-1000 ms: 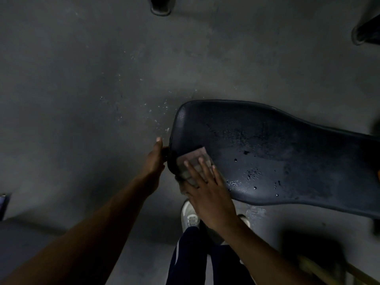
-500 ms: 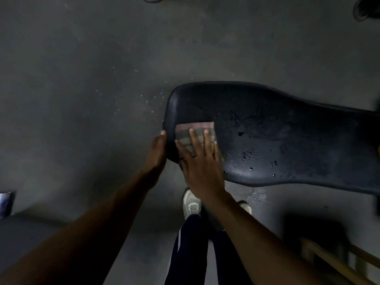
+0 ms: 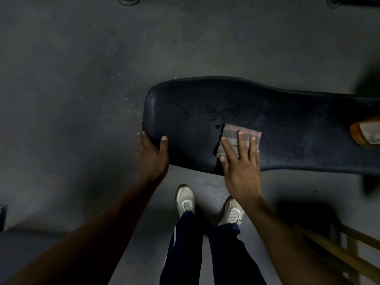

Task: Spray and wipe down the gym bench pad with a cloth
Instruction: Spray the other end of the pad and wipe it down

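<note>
Bare arms, navy trackpants [image 3: 183,256] (white side stripe), worn whitish sneakers [image 3: 185,200].

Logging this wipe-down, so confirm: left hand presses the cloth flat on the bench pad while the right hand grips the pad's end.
Hands are swapped. In the head view the right hand presses the cloth flat on the bench pad; the left hand grips the pad's end.

head camera looks steeply down, close above the bench pad [image 3: 257,120].

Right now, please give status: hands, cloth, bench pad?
Left hand grips pad end. Right hand flat, pressing cloth on bench pad. Wet patch beside cloth. Nothing in the way.
</note>
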A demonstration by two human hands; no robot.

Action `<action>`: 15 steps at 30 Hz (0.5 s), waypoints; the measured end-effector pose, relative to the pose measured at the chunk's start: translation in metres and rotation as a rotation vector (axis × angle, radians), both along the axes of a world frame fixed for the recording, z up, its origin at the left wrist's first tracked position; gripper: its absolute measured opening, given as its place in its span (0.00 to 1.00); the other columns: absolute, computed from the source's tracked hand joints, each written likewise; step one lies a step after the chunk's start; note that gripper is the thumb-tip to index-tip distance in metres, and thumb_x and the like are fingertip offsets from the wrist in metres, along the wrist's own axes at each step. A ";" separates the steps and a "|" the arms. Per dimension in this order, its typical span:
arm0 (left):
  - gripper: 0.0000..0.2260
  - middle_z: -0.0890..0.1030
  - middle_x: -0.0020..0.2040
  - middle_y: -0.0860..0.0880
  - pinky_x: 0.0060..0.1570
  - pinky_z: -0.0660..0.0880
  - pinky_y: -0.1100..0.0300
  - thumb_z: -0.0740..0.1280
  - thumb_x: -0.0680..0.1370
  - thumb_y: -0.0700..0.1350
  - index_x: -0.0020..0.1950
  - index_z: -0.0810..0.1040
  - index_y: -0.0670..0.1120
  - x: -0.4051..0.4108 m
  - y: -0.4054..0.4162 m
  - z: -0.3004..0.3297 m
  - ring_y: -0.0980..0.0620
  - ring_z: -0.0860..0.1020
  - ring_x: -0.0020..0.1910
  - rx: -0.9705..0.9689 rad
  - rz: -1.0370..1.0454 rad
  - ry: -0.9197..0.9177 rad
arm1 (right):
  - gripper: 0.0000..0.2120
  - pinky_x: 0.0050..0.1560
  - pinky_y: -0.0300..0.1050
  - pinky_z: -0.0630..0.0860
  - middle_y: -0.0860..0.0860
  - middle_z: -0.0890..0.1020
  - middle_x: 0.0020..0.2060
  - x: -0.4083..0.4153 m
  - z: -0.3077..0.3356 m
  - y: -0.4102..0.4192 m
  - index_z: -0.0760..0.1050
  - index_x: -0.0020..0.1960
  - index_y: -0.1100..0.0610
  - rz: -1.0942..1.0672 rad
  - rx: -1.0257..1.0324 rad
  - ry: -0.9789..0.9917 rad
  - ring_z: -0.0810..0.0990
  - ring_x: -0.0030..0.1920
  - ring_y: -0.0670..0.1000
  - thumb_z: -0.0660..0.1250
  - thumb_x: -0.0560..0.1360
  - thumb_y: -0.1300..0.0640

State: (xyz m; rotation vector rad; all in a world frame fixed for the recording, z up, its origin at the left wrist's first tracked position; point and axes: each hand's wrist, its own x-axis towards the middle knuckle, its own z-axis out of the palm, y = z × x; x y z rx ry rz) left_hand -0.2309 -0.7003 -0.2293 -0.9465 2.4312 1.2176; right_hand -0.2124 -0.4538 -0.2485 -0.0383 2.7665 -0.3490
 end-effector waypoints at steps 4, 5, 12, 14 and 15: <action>0.35 0.47 0.82 0.44 0.78 0.44 0.47 0.55 0.82 0.60 0.81 0.46 0.43 0.003 0.020 -0.002 0.45 0.47 0.80 -0.172 -0.037 -0.010 | 0.27 0.82 0.69 0.48 0.50 0.44 0.86 -0.009 0.000 -0.034 0.51 0.84 0.38 0.164 -0.006 0.022 0.38 0.84 0.65 0.50 0.86 0.40; 0.35 0.47 0.82 0.43 0.77 0.43 0.47 0.55 0.82 0.59 0.81 0.46 0.42 0.002 0.023 -0.002 0.44 0.47 0.80 -0.193 -0.031 -0.015 | 0.27 0.82 0.69 0.48 0.51 0.44 0.86 -0.003 0.000 -0.040 0.51 0.84 0.38 0.263 -0.006 0.031 0.39 0.84 0.65 0.51 0.86 0.40; 0.34 0.50 0.81 0.41 0.77 0.46 0.44 0.55 0.82 0.59 0.80 0.49 0.41 -0.008 0.022 0.000 0.42 0.51 0.80 -0.248 -0.045 -0.050 | 0.29 0.82 0.63 0.47 0.51 0.46 0.86 0.046 -0.006 0.016 0.50 0.85 0.38 0.343 0.029 0.059 0.43 0.85 0.62 0.54 0.85 0.42; 0.34 0.49 0.81 0.42 0.77 0.45 0.44 0.55 0.82 0.59 0.81 0.49 0.41 -0.012 0.026 0.001 0.42 0.50 0.80 -0.289 -0.079 -0.039 | 0.28 0.82 0.62 0.48 0.48 0.44 0.86 0.048 -0.005 0.047 0.49 0.84 0.35 0.232 -0.001 0.007 0.39 0.85 0.60 0.53 0.86 0.42; 0.34 0.49 0.81 0.42 0.77 0.45 0.44 0.56 0.82 0.59 0.81 0.49 0.41 -0.014 0.029 0.002 0.43 0.50 0.80 -0.313 -0.089 -0.024 | 0.28 0.82 0.62 0.49 0.47 0.43 0.86 0.046 -0.004 0.062 0.48 0.84 0.34 0.176 -0.015 -0.026 0.37 0.85 0.60 0.52 0.86 0.41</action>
